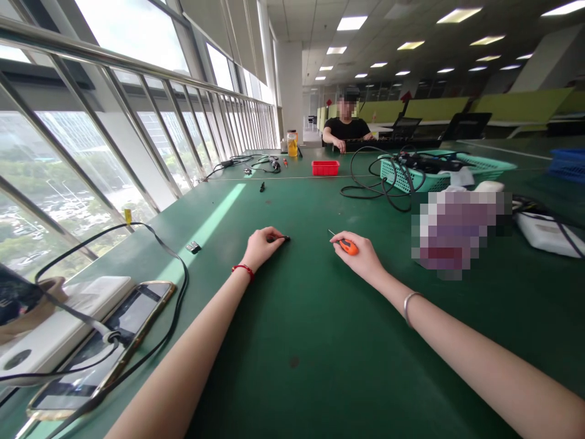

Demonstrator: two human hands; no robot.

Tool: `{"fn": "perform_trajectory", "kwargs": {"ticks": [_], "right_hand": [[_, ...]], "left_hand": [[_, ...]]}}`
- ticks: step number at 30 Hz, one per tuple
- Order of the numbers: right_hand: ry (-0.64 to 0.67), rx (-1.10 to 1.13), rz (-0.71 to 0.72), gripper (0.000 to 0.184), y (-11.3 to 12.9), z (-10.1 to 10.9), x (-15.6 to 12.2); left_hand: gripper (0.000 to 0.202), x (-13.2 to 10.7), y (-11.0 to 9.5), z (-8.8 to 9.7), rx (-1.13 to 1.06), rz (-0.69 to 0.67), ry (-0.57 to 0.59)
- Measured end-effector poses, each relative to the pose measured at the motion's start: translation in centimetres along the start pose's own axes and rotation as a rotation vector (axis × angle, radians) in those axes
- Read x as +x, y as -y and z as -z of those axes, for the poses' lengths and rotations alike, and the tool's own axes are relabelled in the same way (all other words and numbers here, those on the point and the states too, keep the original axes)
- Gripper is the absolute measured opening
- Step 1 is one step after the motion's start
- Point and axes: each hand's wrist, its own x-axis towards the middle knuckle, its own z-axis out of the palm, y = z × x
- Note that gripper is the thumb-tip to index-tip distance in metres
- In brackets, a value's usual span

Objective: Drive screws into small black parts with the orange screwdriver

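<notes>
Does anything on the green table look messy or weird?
A bit: black cables spill in loose loops from the green basket onto the table, which looks untidy. A dark spot, maybe a stain, marks its near part.

Black piece [287, 238] seemingly partly hidden

A turquoise basket [436, 183] piled with black cables [429, 162] stands at right — left of it, a small red bin [325, 172]. A phone [128, 323] lies beside a long white device [55, 338] at lower left.
</notes>
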Motion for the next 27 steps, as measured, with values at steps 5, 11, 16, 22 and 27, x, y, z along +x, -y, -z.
{"fn": "perform_trajectory", "kwargs": {"ticks": [5, 11, 16, 22, 27], "right_hand": [[-0.118, 0.056, -0.048, 0.024, -0.3, -1.5, 2.6], [-0.18, 0.188, -0.053, 0.019, 0.5, -1.9, 3.4], [-0.231, 0.259, -0.04, 0.025, 1.8, -0.9, 4.0], [-0.282, 0.318, 0.033, 0.024, 4.0, 0.5, 4.6], [-0.223, 0.268, 0.032, 0.02, 5.1, 0.6, 4.2]], "left_hand": [[0.019, -0.2, -2.9, -3.4, -0.061, -0.249, 0.115], [0.016, -0.3, -2.9, -3.5, -0.064, -0.226, 0.102], [0.017, -0.7, -3.6, -3.5, -0.083, -0.219, 0.124], [0.016, -1.2, -4.3, -3.7, -0.147, -0.199, 0.171], [0.014, -1.1, -4.1, -3.7, -0.178, -0.203, 0.172]]}}
